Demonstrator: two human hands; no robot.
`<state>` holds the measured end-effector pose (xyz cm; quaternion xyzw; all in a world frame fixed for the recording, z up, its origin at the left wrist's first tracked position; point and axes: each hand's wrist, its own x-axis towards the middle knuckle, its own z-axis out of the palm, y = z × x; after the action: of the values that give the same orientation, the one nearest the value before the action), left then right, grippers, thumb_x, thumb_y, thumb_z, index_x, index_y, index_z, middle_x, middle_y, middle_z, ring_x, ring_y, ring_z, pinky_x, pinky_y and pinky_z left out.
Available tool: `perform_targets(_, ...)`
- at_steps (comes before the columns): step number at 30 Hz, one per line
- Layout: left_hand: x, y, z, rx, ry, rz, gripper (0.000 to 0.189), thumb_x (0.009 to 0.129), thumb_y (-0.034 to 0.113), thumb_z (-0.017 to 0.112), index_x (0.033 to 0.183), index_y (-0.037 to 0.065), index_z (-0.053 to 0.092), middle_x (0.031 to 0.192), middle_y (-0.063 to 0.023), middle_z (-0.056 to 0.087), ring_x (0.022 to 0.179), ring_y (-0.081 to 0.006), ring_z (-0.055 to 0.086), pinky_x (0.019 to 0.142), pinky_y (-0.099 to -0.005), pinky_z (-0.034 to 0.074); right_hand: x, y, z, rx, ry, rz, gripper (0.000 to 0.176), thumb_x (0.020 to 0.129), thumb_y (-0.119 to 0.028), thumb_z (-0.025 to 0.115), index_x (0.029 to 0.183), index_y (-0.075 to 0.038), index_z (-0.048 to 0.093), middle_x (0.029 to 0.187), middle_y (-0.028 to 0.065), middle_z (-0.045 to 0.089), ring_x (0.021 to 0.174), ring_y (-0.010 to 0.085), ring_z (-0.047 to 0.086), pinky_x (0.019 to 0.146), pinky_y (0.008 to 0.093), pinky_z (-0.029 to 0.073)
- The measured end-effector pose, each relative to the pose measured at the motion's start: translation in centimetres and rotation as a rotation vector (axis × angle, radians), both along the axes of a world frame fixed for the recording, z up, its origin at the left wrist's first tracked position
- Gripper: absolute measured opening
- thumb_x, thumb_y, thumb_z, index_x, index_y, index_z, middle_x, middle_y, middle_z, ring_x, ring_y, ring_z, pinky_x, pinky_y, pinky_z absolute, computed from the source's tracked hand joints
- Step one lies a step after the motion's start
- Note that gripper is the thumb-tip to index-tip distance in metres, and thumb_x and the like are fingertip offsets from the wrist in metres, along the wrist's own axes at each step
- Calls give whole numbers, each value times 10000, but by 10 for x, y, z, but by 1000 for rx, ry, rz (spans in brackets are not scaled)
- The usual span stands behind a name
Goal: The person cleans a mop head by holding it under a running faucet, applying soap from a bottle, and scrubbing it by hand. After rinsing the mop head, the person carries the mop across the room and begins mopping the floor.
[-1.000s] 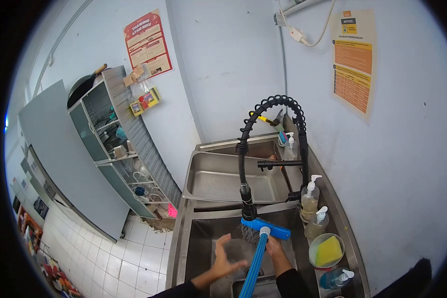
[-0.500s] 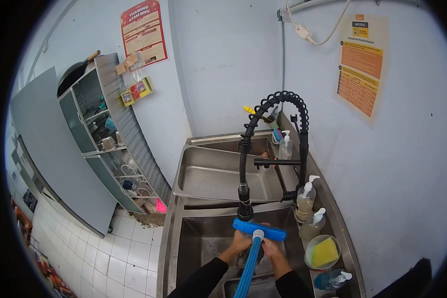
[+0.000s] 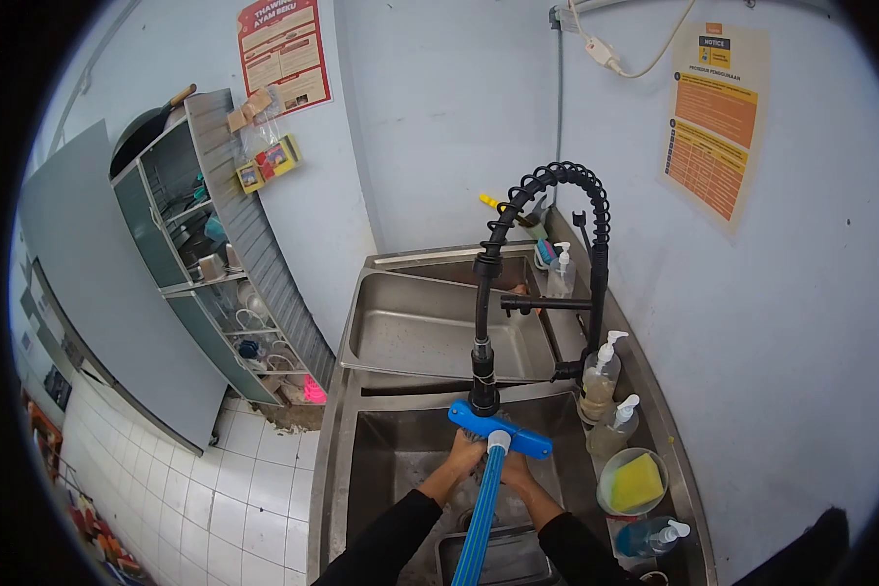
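Both of my hands are over the sink basin (image 3: 386,454), under the black spring-hose faucet (image 3: 482,381). A blue T-shaped tool head (image 3: 499,429) with a striped blue handle (image 3: 481,518) lies across the view above them and hides part of both. My left hand (image 3: 466,453) is left of the handle, its fingers mostly behind the blue head. My right hand (image 3: 516,473) is to the right of the handle, its fingers also covered. Whatever the hands may hold cannot be made out. Low in the basin sits a metal tray (image 3: 518,559).
A large steel pan (image 3: 439,332) rests behind the basin. Along the right ledge stand pump bottles (image 3: 601,376), a bowl with a yellow sponge (image 3: 637,483) and a blue soap bottle (image 3: 649,537). An open shelf cabinet (image 3: 254,244) is at the left.
The blue tool head has shifted slightly left and up in view. My hands have moved slightly left and up too, still under the faucet. The camera view has shifted a little.
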<state>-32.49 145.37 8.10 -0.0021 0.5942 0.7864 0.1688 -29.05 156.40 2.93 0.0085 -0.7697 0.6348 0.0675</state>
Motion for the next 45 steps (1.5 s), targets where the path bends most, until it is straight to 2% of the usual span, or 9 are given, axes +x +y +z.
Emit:
perform_targets(6, 0, -8, 14, -43, -7, 8, 252, 734, 17, 653, 977, 46, 591, 902, -62, 625, 810, -174, 608, 690, -323, 498, -11, 4, -52, 142, -320, 144, 428, 681, -191, 781, 1013, -47, 553, 958, 76, 596, 895, 211, 586, 780, 367, 507)
perform_targets(8, -2, -12, 5, 40, -60, -23, 303, 733, 25, 664, 1020, 40, 568, 941, -67, 616, 840, -177, 603, 703, -320, 497, -25, 3, -116, -193, -458, 186, 549, 715, -271, 741, 1145, -20, 511, 1090, 132, 562, 1011, 247, 545, 848, 367, 466)
perform_targets(12, -4, -32, -2, 1, -81, -229, 659, 694, 42, 717, 1253, 40, 367, 1133, -109, 528, 1027, -208, 538, 840, -353, 471, -14, -5, -83, -613, -354, 74, 558, 678, -183, 793, 1102, 12, 488, 985, 109, 586, 851, 200, 611, 702, 308, 543)
perform_targets(17, 24, -64, -27, -409, 296, -460, 1076, 612, 146, 812, 1375, 20, 64, 1292, -174, 383, 1172, -241, 435, 974, -391, 394, 5, -1, -21, -775, -376, 167, 704, 588, -132, 842, 1153, 21, 450, 1104, 153, 525, 1002, 231, 560, 809, 349, 521)
perform_targets(19, 40, -56, -61, -373, 577, -231, 944, 597, 191, 814, 1315, -30, 241, 1199, -195, 470, 1125, -255, 481, 936, -390, 420, 9, -13, 3, -672, -348, 128, 766, 578, -99, 838, 1201, 16, 407, 1146, 154, 508, 1063, 239, 532, 853, 360, 499)
perform_targets(25, 39, -31, -82, -396, 411, 44, 811, 633, 189, 781, 1259, -28, 314, 1164, -179, 502, 1101, -234, 497, 923, -383, 421, 8, -31, 58, -300, -254, 178, 870, 575, -19, 816, 1278, 10, 305, 1230, 153, 465, 1103, 252, 503, 908, 359, 462)
perform_targets(34, 41, -46, -89, -482, 329, 135, 616, 687, 187, 731, 1176, -24, 423, 1112, -155, 549, 1065, -201, 521, 902, -372, 424, -5, -58, 20, 5, -35, -54, 382, 623, -122, 798, 924, 23, 614, 880, 103, 648, 830, 221, 622, 752, 354, 501)
perform_targets(40, 41, -65, -98, -576, 278, 147, 492, 723, 185, 698, 1121, -21, 495, 1077, -139, 581, 1040, -180, 536, 889, -364, 425, 1, -52, 32, -359, -3, 241, 887, 571, -221, 851, 1259, 62, 367, 1229, 180, 495, 1144, 273, 491, 950, 345, 395)
perform_targets(45, 37, -67, -83, -542, 312, 102, 416, 733, 164, 674, 1078, -27, 544, 1046, -138, 604, 1017, -182, 552, 877, -357, 430, 16, -22, 4, -223, -288, 395, 1109, 570, -218, 855, 1381, 37, 142, 1318, 177, 396, 1207, 278, 413, 983, 338, 356)
